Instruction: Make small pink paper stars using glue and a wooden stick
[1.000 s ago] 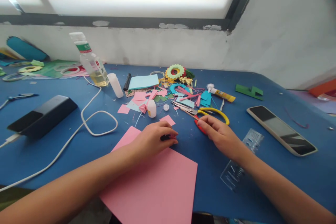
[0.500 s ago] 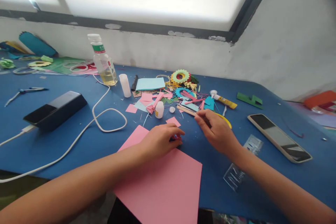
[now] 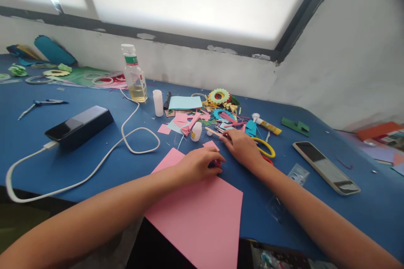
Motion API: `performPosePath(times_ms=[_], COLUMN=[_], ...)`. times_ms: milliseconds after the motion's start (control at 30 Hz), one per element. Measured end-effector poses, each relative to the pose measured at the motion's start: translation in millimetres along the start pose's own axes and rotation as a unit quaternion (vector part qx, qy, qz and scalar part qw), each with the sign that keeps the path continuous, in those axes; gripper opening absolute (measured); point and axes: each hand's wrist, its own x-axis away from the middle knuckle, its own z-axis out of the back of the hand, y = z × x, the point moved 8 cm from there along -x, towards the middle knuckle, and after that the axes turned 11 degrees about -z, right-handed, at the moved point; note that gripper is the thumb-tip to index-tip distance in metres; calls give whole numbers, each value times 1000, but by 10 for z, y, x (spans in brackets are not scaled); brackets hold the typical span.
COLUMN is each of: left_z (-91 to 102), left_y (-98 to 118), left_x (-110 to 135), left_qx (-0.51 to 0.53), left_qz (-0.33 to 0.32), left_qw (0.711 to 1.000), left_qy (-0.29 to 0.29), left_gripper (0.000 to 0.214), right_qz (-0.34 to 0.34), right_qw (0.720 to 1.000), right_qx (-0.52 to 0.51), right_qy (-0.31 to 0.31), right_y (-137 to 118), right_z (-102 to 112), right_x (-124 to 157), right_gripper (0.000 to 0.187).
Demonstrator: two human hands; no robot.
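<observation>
My right hand [image 3: 242,146] is closed on one end of a flat wooden craft stick [image 3: 212,131], which points left toward a small white glue bottle [image 3: 196,131]. My left hand [image 3: 202,164] rests over the far part of a large pink paper sheet [image 3: 202,218]. Its fingers are curled round a small pink piece [image 3: 217,163], mostly hidden by them. A pink paper square [image 3: 211,146] lies just beyond this hand. Scissors with yellow and red handles [image 3: 267,148] are beside my right wrist.
Paper scraps [image 3: 181,118] and a yellow glue tube [image 3: 268,126] lie beyond my hands. An oil-like bottle [image 3: 135,77] stands at the back left. A white cable [image 3: 107,157] runs to a black device [image 3: 80,126]. A phone [image 3: 326,167] is on the right.
My right hand has moved left with the craft stick, closer to my left hand, baring the scissor handles. My left hand stays over the pink sheet. The view has shifted slightly.
</observation>
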Motion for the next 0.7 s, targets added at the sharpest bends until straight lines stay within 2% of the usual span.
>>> performPosePath(times_ms=[67, 133, 233, 367, 467, 567, 700], left_z=[10, 22, 34, 76, 149, 211, 236], left_y=[21, 41, 61, 70, 81, 83, 74], left_x=[0, -1, -8, -30, -48, -59, -72], left_qx=[0, 0, 0, -6, -19, -33, -45], left_qz=[-4, -9, -18, -26, -24, -17, -12], left_qw=[1000, 1000, 1000, 1000, 999, 998, 998], left_qy=[-5, -7, -4, 14, 37, 50, 51], left_gripper=[21, 20, 19, 19, 19, 18, 21], right_qz=[-5, -35, -128, -290, -377, -400, -376], right_qw=[1000, 998, 987, 945, 916, 909, 919], right_qx=[17, 38, 81, 131, 130, 106, 82], right_qy=[16, 31, 56, 69, 50, 45, 88], right_y=[82, 326, 985, 1995, 2501, 2686, 2599], right_z=[86, 207, 435, 704, 765, 762, 825], right_x=[18, 56, 203, 593, 849, 933, 921], right_gripper=[29, 28, 29, 33, 33, 32, 35])
